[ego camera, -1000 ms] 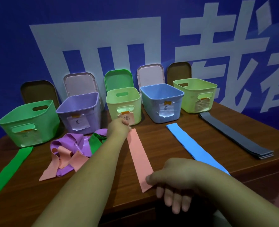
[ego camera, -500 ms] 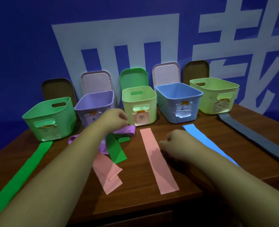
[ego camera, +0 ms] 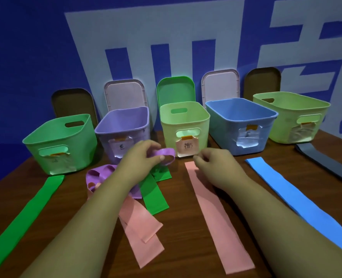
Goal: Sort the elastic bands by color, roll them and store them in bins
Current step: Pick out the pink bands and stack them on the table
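My left hand (ego camera: 141, 157) pinches a loop of a purple band (ego camera: 166, 155) and lifts it above a tangled pile of purple, green and pink bands (ego camera: 138, 197). My right hand (ego camera: 214, 163) hovers with curled fingers over the far end of a flat pink band (ego camera: 216, 215), holding nothing. A green band (ego camera: 23, 215) lies flat at the left, a blue band (ego camera: 286, 195) and a dark grey band (ego camera: 326, 167) at the right. Behind them stand a green bin (ego camera: 59, 143), a purple bin (ego camera: 124, 127), a pale green bin (ego camera: 186, 125), a blue bin (ego camera: 240, 125) and another pale green bin (ego camera: 292, 115).
The bins stand in a row on a brown wooden table (ego camera: 186, 247) against a blue wall. Lids (ego camera: 125, 93) lean upright behind the bins. Each bin has a paper label taped to its front.
My left hand has pulled a purple loop up out of the pile. My right hand has moved from the pink band's near end to its far end, near the left hand.
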A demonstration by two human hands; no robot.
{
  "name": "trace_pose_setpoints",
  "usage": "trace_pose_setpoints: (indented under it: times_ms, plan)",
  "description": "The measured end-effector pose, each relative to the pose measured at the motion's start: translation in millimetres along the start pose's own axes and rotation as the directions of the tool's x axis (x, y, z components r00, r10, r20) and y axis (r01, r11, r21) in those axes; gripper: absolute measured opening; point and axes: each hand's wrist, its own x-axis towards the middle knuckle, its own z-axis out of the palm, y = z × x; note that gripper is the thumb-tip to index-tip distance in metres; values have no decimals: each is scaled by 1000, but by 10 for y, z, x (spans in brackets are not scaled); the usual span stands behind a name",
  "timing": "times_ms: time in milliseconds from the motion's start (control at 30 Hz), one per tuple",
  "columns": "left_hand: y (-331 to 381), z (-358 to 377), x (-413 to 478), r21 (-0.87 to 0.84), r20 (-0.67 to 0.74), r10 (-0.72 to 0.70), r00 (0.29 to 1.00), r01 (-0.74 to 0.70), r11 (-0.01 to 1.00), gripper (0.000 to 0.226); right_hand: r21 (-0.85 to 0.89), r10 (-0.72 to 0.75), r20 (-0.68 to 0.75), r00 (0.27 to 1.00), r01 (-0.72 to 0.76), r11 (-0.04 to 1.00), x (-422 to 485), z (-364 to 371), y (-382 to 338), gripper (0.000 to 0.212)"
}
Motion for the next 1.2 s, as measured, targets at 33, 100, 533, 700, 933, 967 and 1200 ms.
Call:
trace_pose_setpoints:
  times_ms: [33, 100, 533, 700, 933, 967, 1200]
  plan:
    - [16, -20, 8, -20, -30, 0, 1000, 0, 1000, 37, 26, 4, -13, 1000, -3, 1000, 29, -13, 34, 37]
    - [34, -42, 18, -51, -94, 3, 996, -8, 999, 40, 54, 26, -4, 1000, -26, 998, 60, -28, 70, 36]
    - [253, -417, -146, -162, -557, 102, 824, -228, 960, 44, 143, 49, 54, 997, -56, 988, 3, 31, 126, 33]
    - [207, -483, -220, -97, -621, 11, 784, -91, 991, 57, 160, 48, 62, 997, -57, 986, -15, 23, 138, 33]
    - [60, -405, -206, 247, -459, 89, 884, 30, 969, 53, 163, 25, 94, 995, -40, 986, -32, 29, 131, 32]
    - [85, -419, -220, 283, -386, 198, 901, -89, 955, 39, 163, 21, 93, 995, -36, 986, -34, 24, 128, 32]
    - [331, -299, -442, 146, 235, 300, 925, -338, 930, 19, 163, -14, 88, 996, -1, 987, -36, 35, 136, 32]
